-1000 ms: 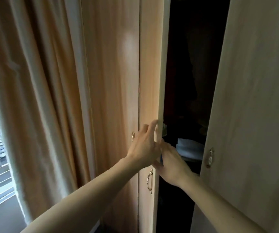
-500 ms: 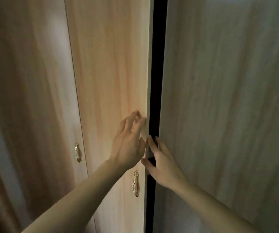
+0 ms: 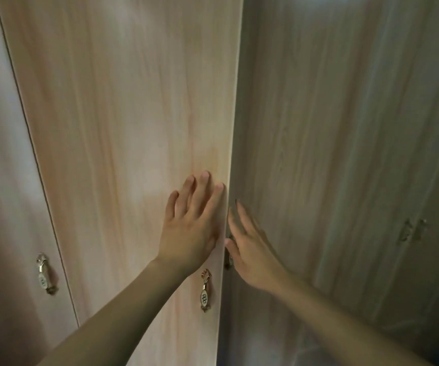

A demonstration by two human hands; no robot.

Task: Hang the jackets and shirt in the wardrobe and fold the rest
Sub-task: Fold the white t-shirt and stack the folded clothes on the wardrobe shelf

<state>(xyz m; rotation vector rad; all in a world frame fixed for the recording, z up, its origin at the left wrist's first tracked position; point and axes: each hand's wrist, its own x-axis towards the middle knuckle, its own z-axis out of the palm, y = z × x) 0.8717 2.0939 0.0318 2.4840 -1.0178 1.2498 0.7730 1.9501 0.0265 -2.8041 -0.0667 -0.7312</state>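
While left hand (image 3: pixel 194 228) lies flat on woodgrain door (image 3: pixel 123 128), right hand (image 3: pixel 252 252) spread, empty.

Pale wood-grain panels (image 3: pixel 123 107), ornate metal handles (image 3: pixel 204 290), dim warm light.

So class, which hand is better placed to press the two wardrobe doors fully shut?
Probably the left hand: it lies flat on the left door, beside the meeting edge. The right hand only has fingers at that seam.
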